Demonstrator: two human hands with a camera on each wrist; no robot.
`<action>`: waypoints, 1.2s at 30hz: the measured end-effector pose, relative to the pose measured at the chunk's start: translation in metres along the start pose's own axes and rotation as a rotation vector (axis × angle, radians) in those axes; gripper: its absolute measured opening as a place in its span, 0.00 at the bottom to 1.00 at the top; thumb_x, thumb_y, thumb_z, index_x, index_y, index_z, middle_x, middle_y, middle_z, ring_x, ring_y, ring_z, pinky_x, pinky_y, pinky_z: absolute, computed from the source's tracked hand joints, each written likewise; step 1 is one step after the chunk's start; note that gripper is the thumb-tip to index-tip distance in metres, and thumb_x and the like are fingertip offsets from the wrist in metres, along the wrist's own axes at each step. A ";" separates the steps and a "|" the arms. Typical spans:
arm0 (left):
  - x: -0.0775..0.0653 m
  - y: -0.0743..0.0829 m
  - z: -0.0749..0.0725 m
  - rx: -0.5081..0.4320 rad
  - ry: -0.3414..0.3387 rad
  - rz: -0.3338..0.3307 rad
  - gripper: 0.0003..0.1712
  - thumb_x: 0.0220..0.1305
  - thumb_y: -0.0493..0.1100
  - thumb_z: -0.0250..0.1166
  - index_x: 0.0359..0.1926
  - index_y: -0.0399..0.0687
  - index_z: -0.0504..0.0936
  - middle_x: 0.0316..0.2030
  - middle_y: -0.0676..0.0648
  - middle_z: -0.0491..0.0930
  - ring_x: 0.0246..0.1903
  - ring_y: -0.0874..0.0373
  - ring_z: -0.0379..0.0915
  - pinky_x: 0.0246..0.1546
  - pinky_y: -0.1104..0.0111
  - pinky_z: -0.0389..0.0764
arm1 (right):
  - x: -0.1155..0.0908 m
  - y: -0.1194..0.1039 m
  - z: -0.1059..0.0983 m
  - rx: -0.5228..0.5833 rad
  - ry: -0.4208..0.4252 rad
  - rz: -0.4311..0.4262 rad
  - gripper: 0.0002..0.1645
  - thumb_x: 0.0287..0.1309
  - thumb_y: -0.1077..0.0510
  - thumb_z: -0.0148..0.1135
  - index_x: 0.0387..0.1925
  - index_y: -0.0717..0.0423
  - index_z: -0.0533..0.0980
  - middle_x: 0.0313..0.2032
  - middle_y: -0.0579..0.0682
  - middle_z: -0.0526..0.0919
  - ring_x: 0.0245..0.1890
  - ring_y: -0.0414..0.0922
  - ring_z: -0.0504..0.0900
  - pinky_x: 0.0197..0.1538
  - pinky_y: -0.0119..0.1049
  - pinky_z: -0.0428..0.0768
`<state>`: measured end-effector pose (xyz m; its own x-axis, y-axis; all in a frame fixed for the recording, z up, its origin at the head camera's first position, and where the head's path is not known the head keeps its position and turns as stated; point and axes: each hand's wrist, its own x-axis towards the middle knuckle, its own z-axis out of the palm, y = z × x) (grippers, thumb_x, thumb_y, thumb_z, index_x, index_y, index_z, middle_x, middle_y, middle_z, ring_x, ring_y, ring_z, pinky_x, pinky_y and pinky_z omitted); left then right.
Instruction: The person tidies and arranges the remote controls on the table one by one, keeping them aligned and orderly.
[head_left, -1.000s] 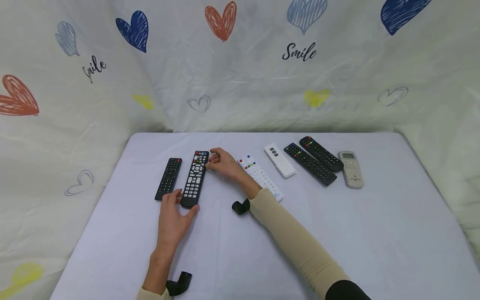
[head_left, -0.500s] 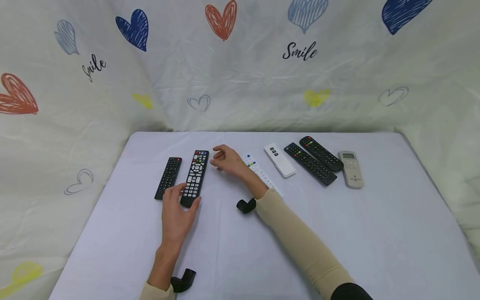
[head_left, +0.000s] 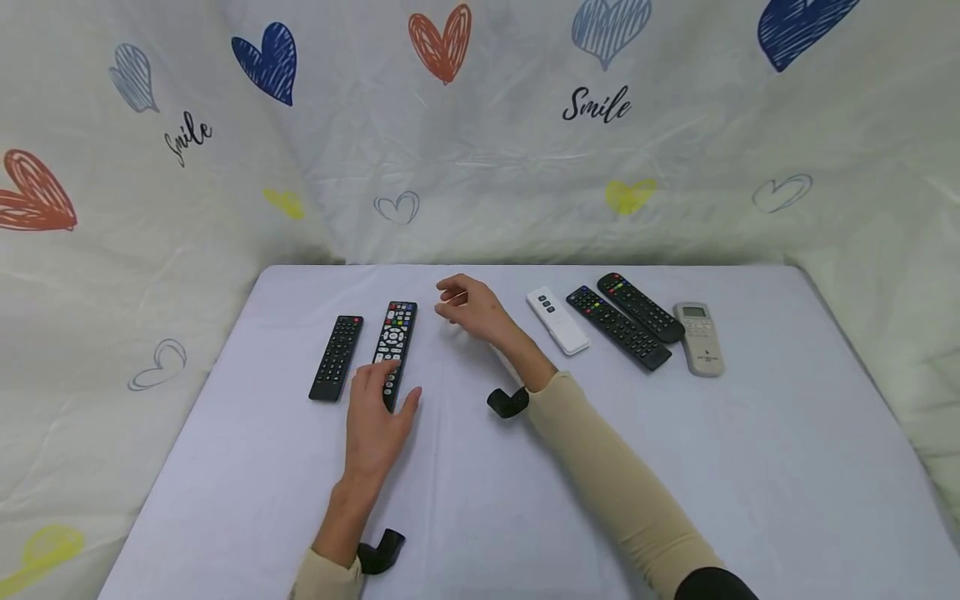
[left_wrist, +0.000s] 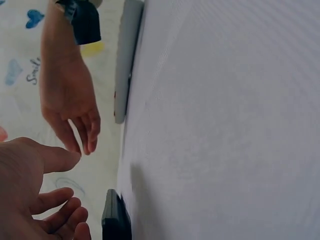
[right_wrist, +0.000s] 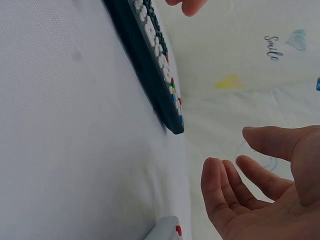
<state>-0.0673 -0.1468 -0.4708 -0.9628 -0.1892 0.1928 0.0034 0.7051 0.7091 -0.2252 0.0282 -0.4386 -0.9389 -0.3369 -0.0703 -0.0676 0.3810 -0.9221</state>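
A long black remote control (head_left: 395,333) with white and coloured buttons lies on the white table. Over its near end is my left hand (head_left: 371,429), fingers loosely bent and thumb spread, holding nothing. In the left wrist view that hand is raised above the tabletop, apart from the black remote. My right hand (head_left: 478,312) hangs in the air right of the remote's far end, fingers relaxed and nothing in them. A white remote control (right_wrist: 167,231) with a red button shows in the right wrist view; my right arm hides most of it from the head view.
Left of the long remote lies a smaller black remote (head_left: 336,358). To the right are a slim white remote (head_left: 557,321), two black remotes, one (head_left: 618,327) beside the other (head_left: 641,307), and a beige remote (head_left: 700,339) with a small screen. A heart-printed curtain (head_left: 480,167) hangs behind the table.
Both hands have moved away from the long black remote's sides. My right hand has shifted right and farther back, and my left hand right and over its near end. The remotes stay put.
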 end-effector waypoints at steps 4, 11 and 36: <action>0.001 0.006 0.006 -0.011 -0.028 0.014 0.29 0.63 0.41 0.75 0.64 0.45 0.78 0.57 0.43 0.74 0.58 0.49 0.73 0.62 0.55 0.77 | -0.003 0.001 -0.008 -0.056 0.017 -0.025 0.24 0.70 0.58 0.65 0.64 0.59 0.76 0.57 0.58 0.83 0.58 0.52 0.82 0.54 0.43 0.85; 0.004 0.019 0.015 -0.046 -0.062 0.039 0.27 0.63 0.40 0.74 0.63 0.44 0.80 0.56 0.44 0.77 0.54 0.48 0.75 0.57 0.55 0.79 | -0.008 0.004 -0.021 -0.102 0.042 -0.030 0.22 0.71 0.58 0.64 0.63 0.57 0.77 0.59 0.58 0.83 0.59 0.52 0.82 0.51 0.42 0.85; -0.002 0.031 0.037 -0.064 -0.208 0.031 0.28 0.64 0.42 0.74 0.64 0.47 0.79 0.56 0.47 0.80 0.52 0.53 0.78 0.54 0.57 0.80 | -0.023 0.021 -0.054 -0.178 0.095 0.019 0.23 0.68 0.59 0.65 0.62 0.59 0.78 0.62 0.61 0.80 0.60 0.56 0.79 0.60 0.51 0.81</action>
<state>-0.0749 -0.0986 -0.4742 -0.9969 -0.0185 0.0760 0.0447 0.6626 0.7476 -0.2234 0.0907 -0.4353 -0.9678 -0.2481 -0.0429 -0.1002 0.5358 -0.8384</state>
